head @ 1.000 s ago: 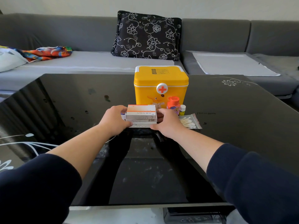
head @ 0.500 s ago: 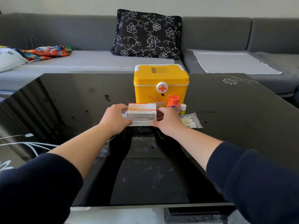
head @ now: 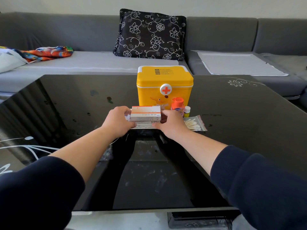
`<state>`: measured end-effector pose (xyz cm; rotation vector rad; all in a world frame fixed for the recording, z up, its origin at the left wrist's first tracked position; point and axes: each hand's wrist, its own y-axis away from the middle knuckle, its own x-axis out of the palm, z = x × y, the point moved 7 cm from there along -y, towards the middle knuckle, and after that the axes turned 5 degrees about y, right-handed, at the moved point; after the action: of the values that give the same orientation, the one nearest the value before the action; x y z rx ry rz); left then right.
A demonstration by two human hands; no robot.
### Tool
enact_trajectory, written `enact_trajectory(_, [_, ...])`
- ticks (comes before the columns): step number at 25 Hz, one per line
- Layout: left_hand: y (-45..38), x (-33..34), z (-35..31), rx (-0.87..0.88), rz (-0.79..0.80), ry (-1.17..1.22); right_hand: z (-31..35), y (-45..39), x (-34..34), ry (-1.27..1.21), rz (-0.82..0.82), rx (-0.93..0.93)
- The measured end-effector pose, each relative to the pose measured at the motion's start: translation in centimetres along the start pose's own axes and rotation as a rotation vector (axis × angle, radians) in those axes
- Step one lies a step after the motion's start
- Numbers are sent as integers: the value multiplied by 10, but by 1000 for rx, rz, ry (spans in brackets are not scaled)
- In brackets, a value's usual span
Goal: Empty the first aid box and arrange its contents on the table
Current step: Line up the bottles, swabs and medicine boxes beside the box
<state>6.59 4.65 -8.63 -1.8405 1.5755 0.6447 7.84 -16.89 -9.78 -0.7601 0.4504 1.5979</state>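
Observation:
The yellow first aid box point(head: 164, 83) stands shut at the middle of the black glass table point(head: 66, 103), with a red cross on its round latch. In front of it lies a small stack of white medicine boxes point(head: 145, 116), the top one with an orange stripe. My left hand point(head: 117, 122) holds the stack's left end and my right hand point(head: 171, 124) holds its right end. Just right of the stack stand an orange-capped bottle point(head: 178, 105) and a small white-capped vial point(head: 187, 111). A clear bag of cotton swabs point(head: 195, 124) lies beside my right hand.
A grey sofa point(head: 83, 63) runs behind the table, with a black flowered cushion point(head: 150, 34) and a colourful cloth point(head: 44, 53) at the left. The table's near edge point(head: 149, 211) is close to my body.
Both hands stay on the stack of medicine boxes, which shifted only slightly. The view tilted a little.

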Motion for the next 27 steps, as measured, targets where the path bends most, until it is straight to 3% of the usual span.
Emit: enact_trajectory(27, [-3, 0, 1, -7, -25, 22, -1, 1, 0, -18, 18, -2])
